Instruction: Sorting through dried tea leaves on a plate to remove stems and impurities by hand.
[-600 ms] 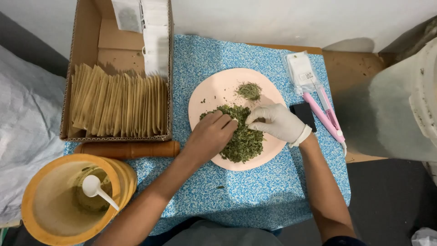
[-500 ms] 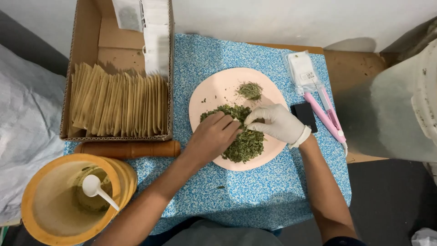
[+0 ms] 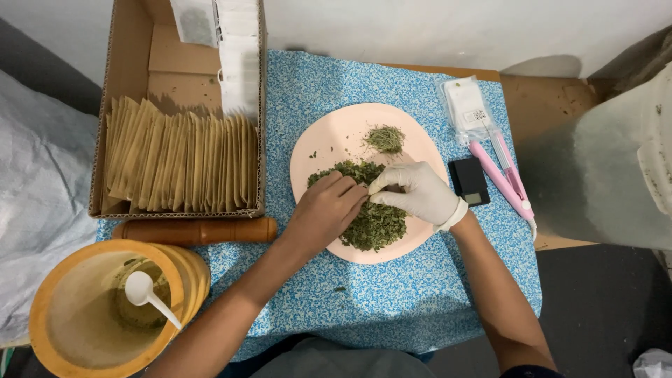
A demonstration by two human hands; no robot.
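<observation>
Green herb: pile of crushed dried leaves (image 3: 367,210) on the pink round plate (image 3: 329,140), lower half
Left hand (image 3: 325,213): bare, fingers curled down into the pile; what they pinch cannot be told
Right hand (image 3: 416,192): white glove, fingertips bunched together on the pile, touching the left fingers
Twelve o'clock: small separate tuft (image 3: 385,138)
Three o'clock: black pocket scale (image 3: 469,180), pink tool (image 3: 500,175)
Nine o'clock: wooden pestle (image 3: 196,229), box of brown sachets (image 3: 178,162)

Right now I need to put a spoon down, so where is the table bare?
Bare blue cloth lies below the pink plate, and a strip between plate and cardboard box. It is crowded right of the plate, by the black scale and pink tool.
</observation>
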